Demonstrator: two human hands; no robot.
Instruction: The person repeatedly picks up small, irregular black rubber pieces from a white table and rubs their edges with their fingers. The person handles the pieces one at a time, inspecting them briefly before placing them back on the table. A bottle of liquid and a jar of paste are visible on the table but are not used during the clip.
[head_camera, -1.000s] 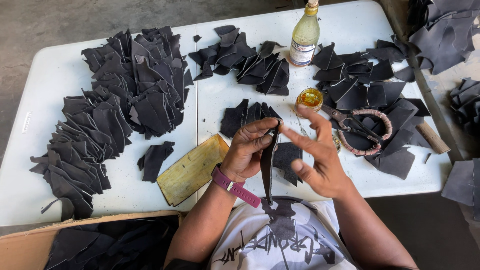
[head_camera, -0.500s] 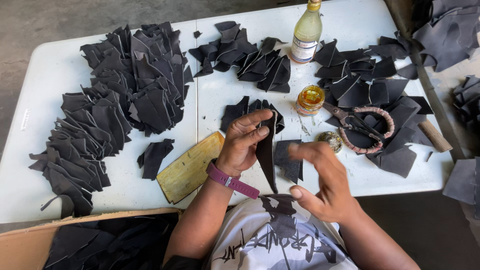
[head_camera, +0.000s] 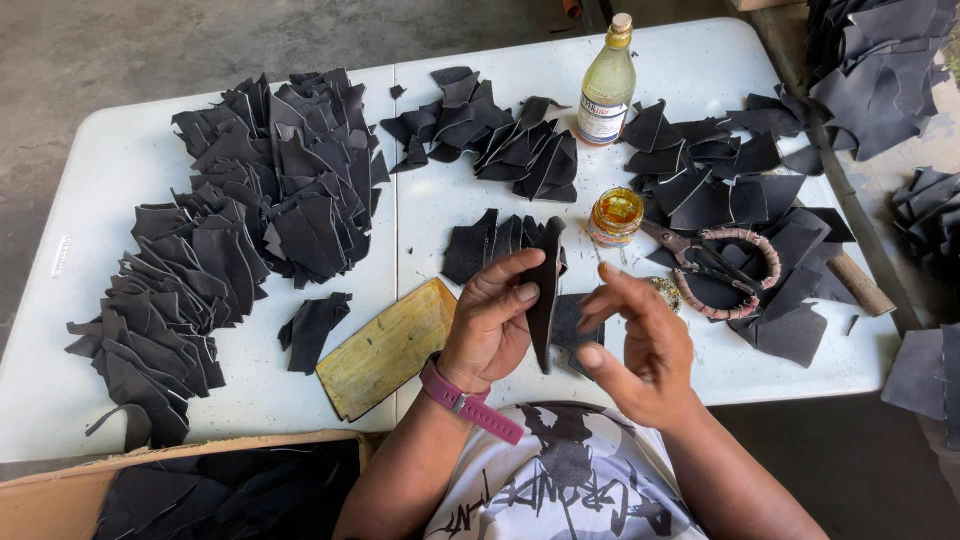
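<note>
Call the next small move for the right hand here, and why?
Probably bring the right hand back onto the narrow black leather piece. The left hand alone pinches that piece upright, while the right hand's fingers are spread just beside it, holding nothing. The open glue jar sits just beyond, so dipping there is the other option.

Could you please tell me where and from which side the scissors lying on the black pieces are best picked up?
Probably by the wrapped loop handles of the scissors, coming from above on the right: the loops lie flat and exposed, while the blades point left toward the small jar.
</note>
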